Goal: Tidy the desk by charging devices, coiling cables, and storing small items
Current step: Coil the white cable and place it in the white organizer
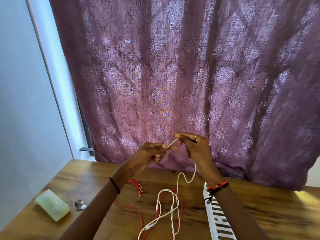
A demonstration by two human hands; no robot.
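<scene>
- curtain (173, 66), far: dusty purple, with a raised diamond and floral pattern
- wall (20, 84), left: pale blue-grey
- desk (268, 213): warm brown wood grain with darker streaks
- cable (176, 193) in the middle: white
- second cable (136, 212), on the desk: red
- case (52, 205), near left: pale yellow-green
- keyboard (218, 215), right: white, with black stripes
- wristband (218, 185), right: red and black

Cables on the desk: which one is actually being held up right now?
The white cable: both the left hand and right hand pinch one end in the air. The red cable lies flat on the desk, untouched.
</scene>
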